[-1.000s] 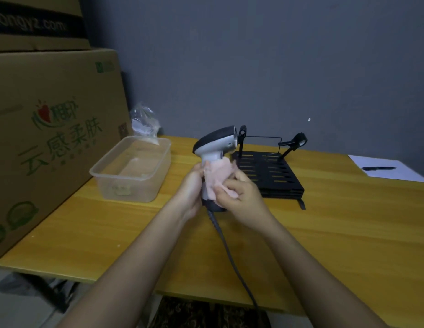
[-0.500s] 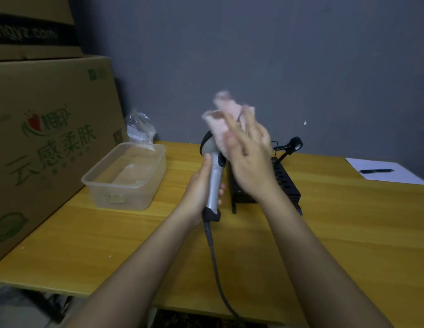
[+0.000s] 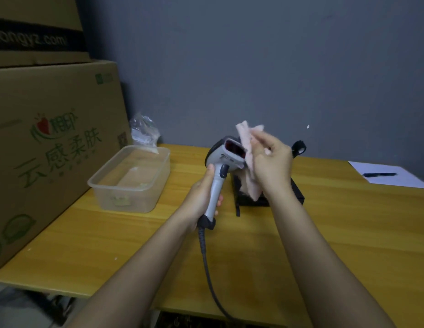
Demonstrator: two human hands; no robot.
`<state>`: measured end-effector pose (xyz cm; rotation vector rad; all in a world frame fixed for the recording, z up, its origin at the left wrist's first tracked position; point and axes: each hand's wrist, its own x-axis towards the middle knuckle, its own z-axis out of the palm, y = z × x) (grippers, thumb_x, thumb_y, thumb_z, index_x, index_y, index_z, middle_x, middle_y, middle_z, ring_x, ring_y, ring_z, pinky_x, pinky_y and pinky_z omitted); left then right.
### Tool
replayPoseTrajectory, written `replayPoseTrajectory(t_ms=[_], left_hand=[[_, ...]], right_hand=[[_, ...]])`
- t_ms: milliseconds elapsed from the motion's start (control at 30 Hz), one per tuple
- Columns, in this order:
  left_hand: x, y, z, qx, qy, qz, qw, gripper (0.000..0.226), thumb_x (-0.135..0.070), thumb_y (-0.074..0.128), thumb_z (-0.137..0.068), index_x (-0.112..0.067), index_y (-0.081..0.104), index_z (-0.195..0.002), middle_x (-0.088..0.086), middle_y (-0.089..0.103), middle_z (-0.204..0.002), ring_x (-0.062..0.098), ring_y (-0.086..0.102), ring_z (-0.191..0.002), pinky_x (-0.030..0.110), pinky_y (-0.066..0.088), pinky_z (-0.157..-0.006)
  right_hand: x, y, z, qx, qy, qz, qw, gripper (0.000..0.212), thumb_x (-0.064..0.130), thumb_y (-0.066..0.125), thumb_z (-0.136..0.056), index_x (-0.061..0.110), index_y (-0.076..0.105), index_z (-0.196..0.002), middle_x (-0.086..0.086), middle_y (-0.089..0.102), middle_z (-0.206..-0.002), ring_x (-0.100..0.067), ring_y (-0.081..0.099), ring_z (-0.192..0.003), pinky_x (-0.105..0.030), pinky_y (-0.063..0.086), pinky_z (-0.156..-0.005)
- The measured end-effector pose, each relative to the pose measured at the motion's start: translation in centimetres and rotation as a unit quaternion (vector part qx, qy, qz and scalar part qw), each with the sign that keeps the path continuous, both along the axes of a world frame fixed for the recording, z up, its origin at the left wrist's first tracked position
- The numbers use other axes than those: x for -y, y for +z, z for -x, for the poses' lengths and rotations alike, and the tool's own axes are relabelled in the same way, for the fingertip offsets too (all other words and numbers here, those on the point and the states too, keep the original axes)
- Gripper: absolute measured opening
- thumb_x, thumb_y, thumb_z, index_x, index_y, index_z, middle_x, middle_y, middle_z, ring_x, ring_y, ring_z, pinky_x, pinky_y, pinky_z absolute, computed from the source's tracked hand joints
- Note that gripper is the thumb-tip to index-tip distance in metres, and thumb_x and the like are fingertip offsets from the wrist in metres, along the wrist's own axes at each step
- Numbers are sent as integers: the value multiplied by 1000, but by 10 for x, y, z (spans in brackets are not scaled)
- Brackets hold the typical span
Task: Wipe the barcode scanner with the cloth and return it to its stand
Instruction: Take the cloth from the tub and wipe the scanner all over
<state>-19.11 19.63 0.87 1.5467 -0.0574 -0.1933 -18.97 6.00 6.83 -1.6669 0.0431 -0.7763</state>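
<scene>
My left hand [image 3: 202, 200] grips the grey handle of the barcode scanner [image 3: 224, 160], held upright above the wooden table [image 3: 348, 233]. The scanner's red window faces me, and its dark cable [image 3: 207, 266] hangs off the table's front edge. To the right of the scanner head, my right hand [image 3: 272, 162] holds a pale pink cloth [image 3: 247, 159], which touches the head's right side and hangs down. The black stand [image 3: 297, 194] sits on the table behind my hands and is mostly hidden by them. Its holder clip [image 3: 299, 149] shows above my right hand.
A clear plastic tub [image 3: 131, 179] stands left of the scanner, with a crumpled plastic bag [image 3: 144, 132] behind it. Large cardboard boxes [image 3: 47, 147] fill the left side. A white sheet of paper [image 3: 391, 177] with a black pen [image 3: 380, 174] lies at the far right.
The scanner has turned so its red window faces me. My right hand has brought the cloth down from above the head to its right side.
</scene>
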Motion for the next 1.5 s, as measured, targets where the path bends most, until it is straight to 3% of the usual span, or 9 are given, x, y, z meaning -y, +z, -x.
replayPoseTrajectory(t_ms=[100, 233, 433, 567, 733, 1000, 1133, 1333, 1500], left_hand=[[6, 4, -1, -7, 13, 16, 1000, 58, -65, 27, -92, -16, 58, -95, 1, 53, -61, 10, 51, -49, 22, 42, -42], [12, 8, 0, -5, 4, -1, 1000, 58, -65, 27, -92, -17, 57, -98, 1, 54, -63, 11, 51, -50, 23, 42, -44], [-2, 10, -3, -18, 13, 3, 1000, 59, -67, 28, -91, -17, 57, -101, 2, 53, -63, 11, 50, -50, 22, 42, -42], [1, 10, -4, -6, 26, -34, 999, 70, -68, 24, -91, -13, 58, -116, 4, 55, -66, 14, 52, -54, 23, 42, -44], [10, 11, 1, 39, 44, -73, 996, 57, -64, 21, -94, -21, 55, -112, 6, 57, -71, 15, 55, -60, 25, 45, -47], [-2, 9, -2, 60, 70, -64, 994, 51, -64, 26, -93, -23, 58, -92, 6, 56, -67, 17, 54, -59, 26, 46, -47], [2, 9, -5, 67, 85, -75, 991, 55, -64, 22, -93, -23, 59, -92, 6, 56, -65, 17, 54, -56, 25, 45, -45], [10, 9, 2, 83, 68, -111, 988, 60, -61, 19, -95, -15, 59, -98, 7, 57, -65, 17, 54, -55, 25, 45, -44], [9, 13, 1, 106, 78, -121, 984, 67, -61, 23, -95, -4, 59, -96, 7, 56, -61, 17, 54, -52, 28, 48, -47]], right_hand=[[-5, 6, 9, 146, -149, 160, 965, 22, 15, 56, -92, 20, 71, -107, -3, 61, -116, -16, 51, -104, 0, 32, -79], [-12, -5, 1, 153, -87, 401, 899, 30, 35, 54, -93, 20, 69, -113, -6, 65, -117, -29, 52, -101, -39, 47, -81], [38, -17, -8, 191, -127, 532, 815, 20, 21, 59, -90, 11, 71, -103, -7, 70, -103, -31, 53, -87, -42, 51, -68], [26, -2, 10, 136, -143, 400, 895, 20, 26, 57, -89, 14, 74, -88, -4, 67, -92, -26, 50, -82, -25, 33, -65], [-2, -6, 9, 102, -35, 332, 937, 21, 29, 57, -92, 23, 73, -104, 7, 57, -90, -19, 49, -90, -9, 33, -67], [21, -3, 9, 6, -179, 618, 765, 15, 14, 60, -83, 12, 70, -94, -10, 63, -92, -35, 53, -85, -34, 33, -62], [22, 10, 20, 59, -146, 415, 896, 19, 26, 57, -89, 19, 73, -96, -3, 63, -92, -27, 51, -88, -30, 33, -64], [4, 1, 2, 53, 30, 199, 978, 13, 29, 64, -87, 27, 75, -95, 6, 58, -86, -22, 57, -94, -35, 49, -76], [4, -15, -3, 75, -203, 457, 862, 10, 20, 65, -84, 16, 74, -88, -7, 65, -81, -33, 56, -77, -32, 35, -61]])
